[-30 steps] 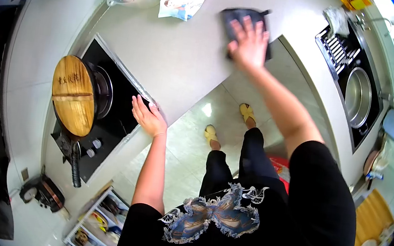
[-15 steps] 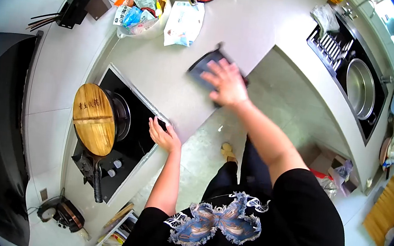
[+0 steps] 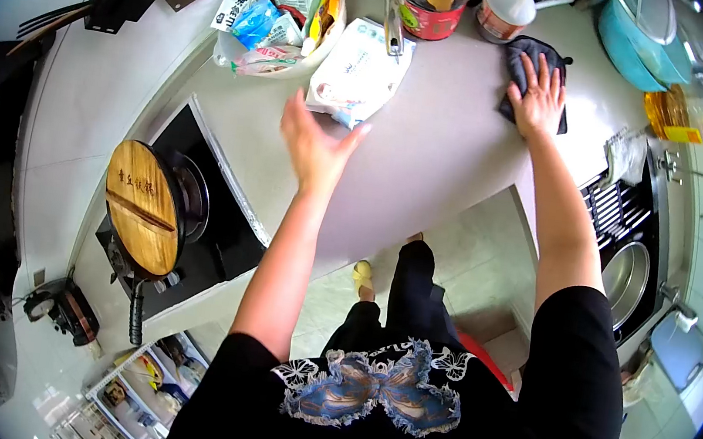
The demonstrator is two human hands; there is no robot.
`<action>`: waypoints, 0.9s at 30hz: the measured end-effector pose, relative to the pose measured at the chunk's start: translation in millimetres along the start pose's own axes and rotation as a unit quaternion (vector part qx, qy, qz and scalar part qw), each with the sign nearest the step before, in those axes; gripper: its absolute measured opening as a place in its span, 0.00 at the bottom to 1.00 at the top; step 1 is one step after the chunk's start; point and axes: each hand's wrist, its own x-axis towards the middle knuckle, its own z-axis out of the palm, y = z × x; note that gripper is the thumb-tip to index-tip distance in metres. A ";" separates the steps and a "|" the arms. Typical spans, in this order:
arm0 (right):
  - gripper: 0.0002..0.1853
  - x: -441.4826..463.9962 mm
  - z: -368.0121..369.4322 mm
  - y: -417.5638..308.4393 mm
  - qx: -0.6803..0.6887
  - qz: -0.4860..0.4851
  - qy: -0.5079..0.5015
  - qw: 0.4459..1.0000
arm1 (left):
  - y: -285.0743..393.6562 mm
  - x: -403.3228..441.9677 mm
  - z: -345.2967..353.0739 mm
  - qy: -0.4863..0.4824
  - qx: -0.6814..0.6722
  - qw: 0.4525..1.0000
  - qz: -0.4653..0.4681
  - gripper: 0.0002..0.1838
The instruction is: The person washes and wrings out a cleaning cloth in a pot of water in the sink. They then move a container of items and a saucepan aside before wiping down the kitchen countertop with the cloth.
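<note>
My right hand (image 3: 539, 102) lies flat with spread fingers on a dark grey cloth (image 3: 519, 57) on the countertop. The cloth is partly bunched, and its edges stick out around the fingers. My left hand (image 3: 318, 150) is raised, thumb and fingers apart, holding nothing. Just beyond its fingertips lies a white soft plastic pack (image 3: 361, 70) with blue print. Whether the left fingertips touch the pack, I cannot tell.
A tub (image 3: 230, 48) full of food packets stands left of the pack. Behind are a red container (image 3: 428, 23) and a white bottle (image 3: 507, 12). A wooden-lidded pan (image 3: 142, 207) sits on the hob at left; a sink with a steel basin (image 3: 626, 284) is at right.
My right hand has slid the cloth across the counter, away from the front edge and to the right. My left hand has moved from the hob's edge towards the white pack. The view has shifted.
</note>
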 end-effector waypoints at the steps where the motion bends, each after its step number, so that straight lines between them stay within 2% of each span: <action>1: 0.38 11.8 4.3 6.4 -0.005 0.002 0.006 1.000 | 1.7 17.7 18.1 -0.006 0.014 1.000 -0.015 0.62; 5: 0.37 26.9 7.5 6.7 -0.035 0.025 0.003 0.999 | 12.1 45.9 51.7 -0.047 0.050 0.996 -0.064 0.63; 7: 0.37 16.9 8.2 5.0 -0.021 0.017 0.021 0.999 | 21.8 48.1 46.2 -0.054 0.105 0.988 -0.100 0.57; 11: 0.40 -58.5 -10.1 -34.8 -0.022 0.036 -0.005 0.999 | 14.1 27.6 25.0 -0.050 0.095 0.987 -0.116 0.52; 14: 0.47 -124.0 -38.1 -89.0 0.018 -0.022 -0.057 0.998 | 1.9 -17.7 -15.7 -0.093 0.056 0.988 -0.111 0.51; 16: 0.49 -148.4 -58.6 -131.3 0.050 -0.063 -0.153 0.985 | -12.1 -57.5 -45.0 -0.102 0.031 0.988 -0.111 0.51; 17: 0.50 -157.3 -54.3 -148.6 0.060 -0.098 -0.161 0.980 | -19.7 -77.0 -58.6 -0.107 0.022 0.987 -0.116 0.52; 19: 0.49 -147.2 -51.4 -183.7 0.098 -0.147 -0.167 0.970 | -29.6 -112.3 -86.3 -0.108 0.024 0.984 -0.138 0.53; 21: 0.46 -110.7 -40.0 -218.8 0.127 -0.169 -0.120 0.970 | -34.6 -138.3 -105.3 -0.107 0.043 0.979 -0.169 0.54; 27: 0.43 -32.1 3.8 -302.5 0.095 -0.114 -0.056 0.987 | -39.8 -178.8 -125.0 -0.076 0.060 0.967 -0.234 0.54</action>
